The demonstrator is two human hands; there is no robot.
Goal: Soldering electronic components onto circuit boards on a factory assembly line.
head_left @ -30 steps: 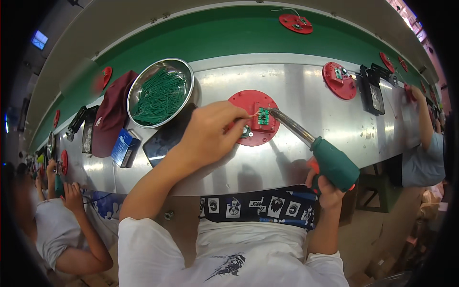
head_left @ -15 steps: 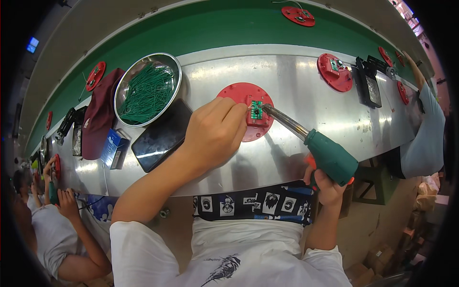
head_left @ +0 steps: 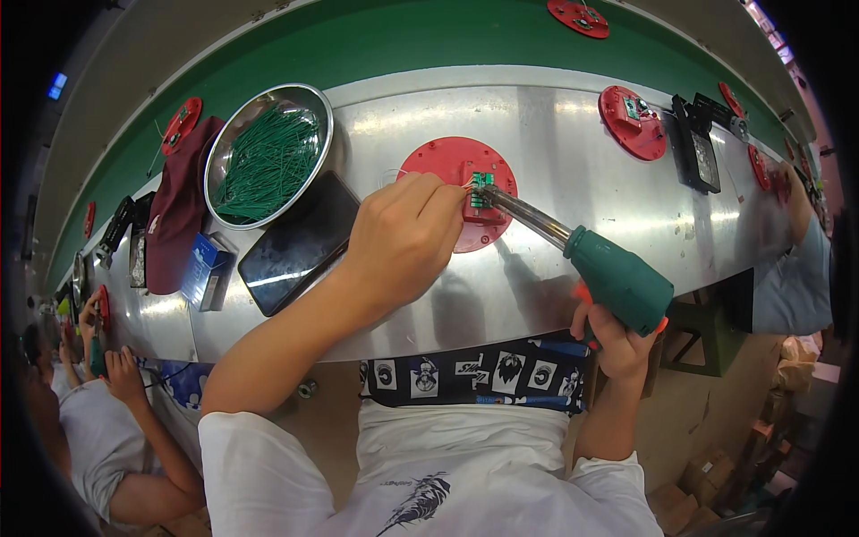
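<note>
A red round plate (head_left: 455,154) lies on the metal bench in front of me, with a small green circuit board (head_left: 484,179) at its middle. My left hand (head_left: 403,234) rests over the plate's left side, its fingertips pinched on thin wires (head_left: 467,183) that reach the board. From the right, my right hand (head_left: 617,345) grips a green soldering gun (head_left: 622,279) with an orange-red trigger area. The gun's metal tip touches or hovers just over the board; which of these, I cannot tell. My fingers partly hide the wires.
Left of my arm are a steel bowl (head_left: 327,148) of green wires (head_left: 268,166), a black phone (head_left: 300,246), a blue box (head_left: 206,271) and a maroon cap (head_left: 179,210). More red plates (head_left: 633,134) lie along the green belt (head_left: 429,43) and bench. Co-workers' arms (head_left: 799,210) show at both sides.
The soldering gun's tip has shifted from the board's right edge toward its middle. My left hand keeps its pinch beside the board. At right, a co-worker's arm has come lower.
</note>
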